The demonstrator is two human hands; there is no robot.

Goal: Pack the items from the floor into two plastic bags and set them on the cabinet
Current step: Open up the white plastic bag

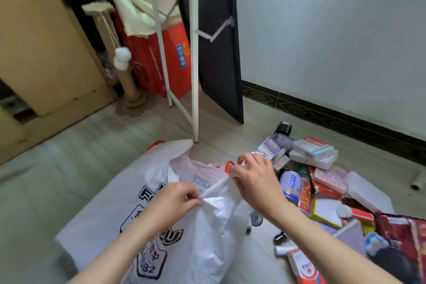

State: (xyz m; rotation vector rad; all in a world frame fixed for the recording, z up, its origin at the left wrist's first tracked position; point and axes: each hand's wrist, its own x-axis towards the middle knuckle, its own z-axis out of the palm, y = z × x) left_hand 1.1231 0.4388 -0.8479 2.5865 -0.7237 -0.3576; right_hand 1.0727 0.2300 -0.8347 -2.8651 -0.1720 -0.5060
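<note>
A white plastic bag [161, 180] with black print and orange handles lies on the floor in front of me. My left hand [175, 200] pinches one edge of its mouth. My right hand [253, 177] grips the opposite edge by an orange handle, and the film is stretched taut between the two hands. To the right lies a pile of items on the floor: white medicine boxes [313, 152], a blue and white can [291, 185], a red can [305, 196], a purple spiral notebook [350, 235], a white plastic case [366, 191] and red packets [401, 230].
A white metal rack leg [194, 76] stands just beyond the bag, with a black panel [221, 53] and a red carton [170, 57] behind it. A cat scratching post [124, 71] and a beige cabinet [41, 48] are at the left. A wall with dark skirting [345, 117] runs along the right.
</note>
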